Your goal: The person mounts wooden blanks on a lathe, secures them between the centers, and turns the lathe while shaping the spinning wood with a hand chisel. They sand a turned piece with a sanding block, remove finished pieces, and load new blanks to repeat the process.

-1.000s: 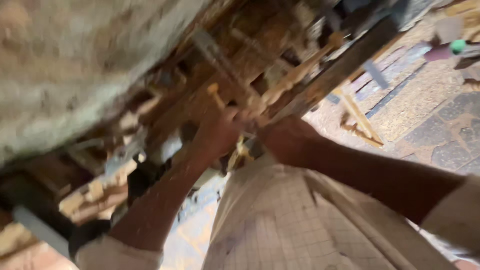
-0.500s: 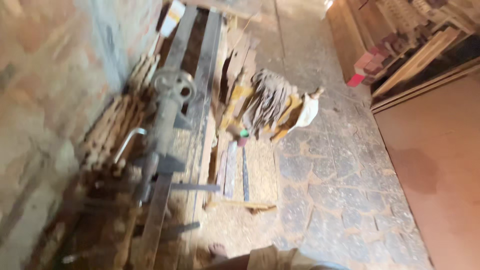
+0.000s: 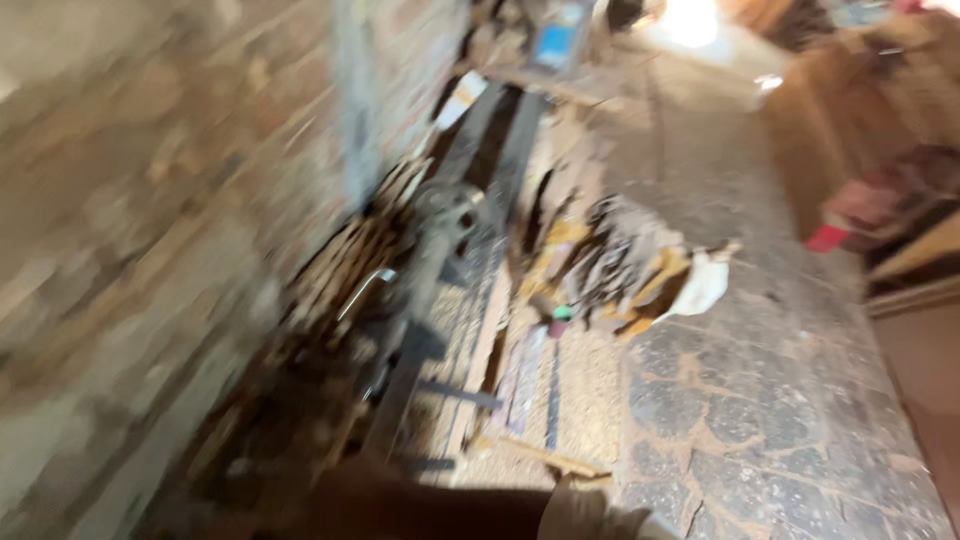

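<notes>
Showing only a blurred forearm (image 3: pixel 430 505) at the bottom edge, near the metal machine (image 3: pixel 425 270); hands out of view, grip impossible to tell.

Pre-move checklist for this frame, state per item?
1. Hands in view: not ok. Neither hand shows; only a dark arm or sleeve at the bottom edge.
2. Grip on anything: cannot tell, hands out of frame.
3. Image sharpness: not ok, heavy motion blur.
4. Long metal machine beside the wall: present; whether it runs, cannot tell.
5. Floor path: not ok. A pile of scraps and cloth and loose wood strips lie on the stone floor.
6. Stacked sticks by the wall: cannot tell if stable.
</notes>
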